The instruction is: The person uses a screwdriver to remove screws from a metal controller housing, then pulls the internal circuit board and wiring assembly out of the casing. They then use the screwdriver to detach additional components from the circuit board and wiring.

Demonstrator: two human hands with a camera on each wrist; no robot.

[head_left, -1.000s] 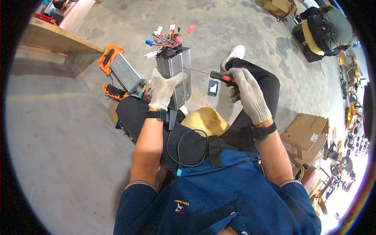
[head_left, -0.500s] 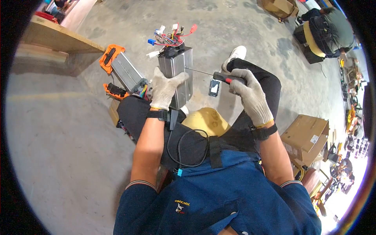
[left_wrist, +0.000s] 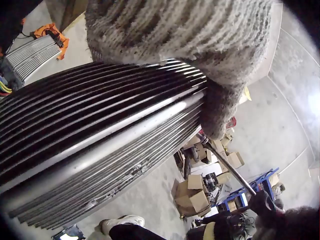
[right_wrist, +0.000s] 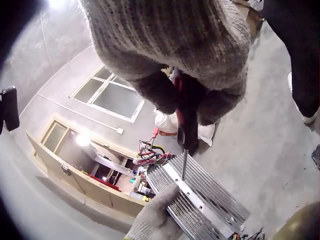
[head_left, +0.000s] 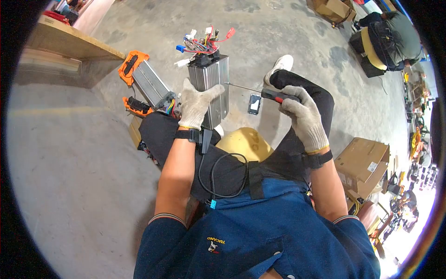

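Note:
My gloved left hand (head_left: pixel 195 106) grips a finned silver metal case (head_left: pixel 209 76), thumb across its side; a bundle of wires and connectors (head_left: pixel 204 45) sticks out of the far end. The gloved right hand (head_left: pixel 304 114) holds a screwdriver (head_left: pixel 274 95) by its black and red handle, shaft pointing left to the case. In the right wrist view the screwdriver shaft (right_wrist: pixel 185 165) meets a strip with several holes on the case (right_wrist: pixel 200 200). The left wrist view shows the fins (left_wrist: pixel 100 115) close up under the glove (left_wrist: pixel 180 40).
A second finned case (head_left: pixel 151 83) with orange end pieces lies on the floor at left, beside a wooden structure (head_left: pixel 74 44). A phone-like device (head_left: pixel 254 104) lies on the floor between case and leg. Cardboard box (head_left: pixel 362 162) at right; another person (head_left: pixel 399 39) sits at upper right.
The right hand has shifted slightly right with the screwdriver, its fingers changing position on the handle. The case and left hand have moved slightly right.

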